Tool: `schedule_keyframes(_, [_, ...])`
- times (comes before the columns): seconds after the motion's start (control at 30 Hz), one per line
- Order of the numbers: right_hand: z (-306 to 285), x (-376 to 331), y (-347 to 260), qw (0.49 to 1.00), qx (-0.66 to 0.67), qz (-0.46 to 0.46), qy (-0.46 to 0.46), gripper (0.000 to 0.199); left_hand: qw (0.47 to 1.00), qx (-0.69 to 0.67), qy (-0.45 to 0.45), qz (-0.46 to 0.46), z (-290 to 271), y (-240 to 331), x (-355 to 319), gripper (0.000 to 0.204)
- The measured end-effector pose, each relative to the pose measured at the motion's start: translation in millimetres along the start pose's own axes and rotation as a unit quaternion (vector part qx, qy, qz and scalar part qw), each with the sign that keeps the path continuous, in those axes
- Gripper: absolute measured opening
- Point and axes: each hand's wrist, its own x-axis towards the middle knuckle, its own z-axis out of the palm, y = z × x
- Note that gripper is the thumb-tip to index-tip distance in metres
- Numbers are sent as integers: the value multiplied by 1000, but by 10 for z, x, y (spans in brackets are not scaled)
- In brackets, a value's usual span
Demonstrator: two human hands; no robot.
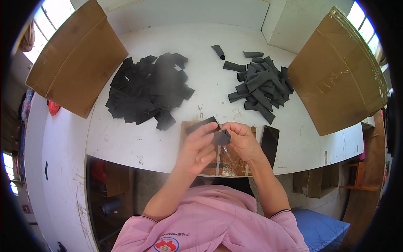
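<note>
While right hand (244,142) pinches cloth (221,138), long axis sideways, left hand (194,150) curled, hold unclear

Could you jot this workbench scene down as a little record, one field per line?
Left hand: at the dark fabric-like piece, grip unclear
Right hand: pinching that piece
Below hands: wooden board
Right of board: dark block
Left pile: loose dark pieces
Right pile: dark tube-shaped pieces
Table: white
Cardboard: brown, on both sides
</note>
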Motion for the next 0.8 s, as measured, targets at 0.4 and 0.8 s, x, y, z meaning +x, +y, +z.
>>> schedule_keyframes(0.4, [107,83,-186,992,-127,-17,-23,18,990,-114,-78,-42,-129,33,46,29])
schedule_keyframes(0.8, [-5,-68,-17,970,-214,-76,83,23,755,580,-78,295,59,98,20,16])
